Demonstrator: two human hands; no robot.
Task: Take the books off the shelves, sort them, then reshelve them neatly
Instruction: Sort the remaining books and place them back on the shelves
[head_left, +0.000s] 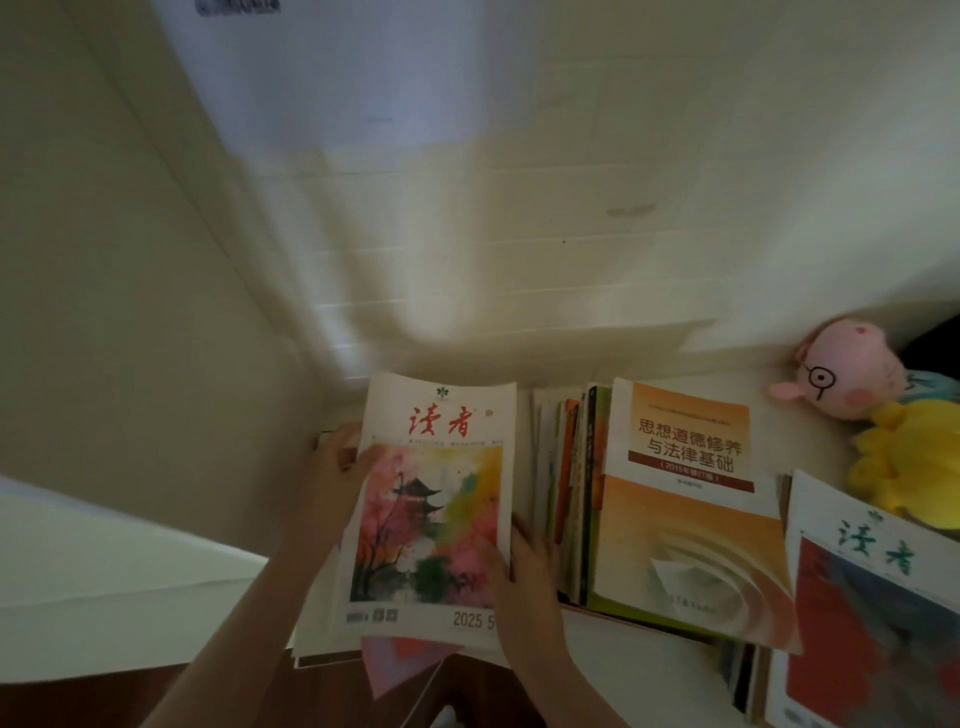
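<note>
Between your two hands sits the top magazine (431, 499) of a loose pile (317, 644) on the white surface (623, 670). Your left hand (335, 467) pinches its left edge near the title, thumb curled over the cover and fingers hidden behind. Your right hand (527, 569) clasps the lower right edge, thumb on the cover, fingers running up the side. Whether the magazine rests on the pile or is lifted a little, I cannot tell.

Judge it light and floppy, with a slick cover. Held by one edge it would likely sag and slide, so support both long edges or slip a hand under the spine.

Just right of your right fingers lies the orange textbook (685, 519), thicker and stiffer, probably the heaviest piece here — take it by the spine. Beyond it, well away from both hands, lies a second magazine (872, 603) with the same title, likely just as limp. Between your right fingers and the textbook, a row of thin books (566, 478) shows edges only — apt to fan out. Farthest from your fingers, a pink plush toy (852, 374) touches a yellow plush toy (904, 473).
</note>
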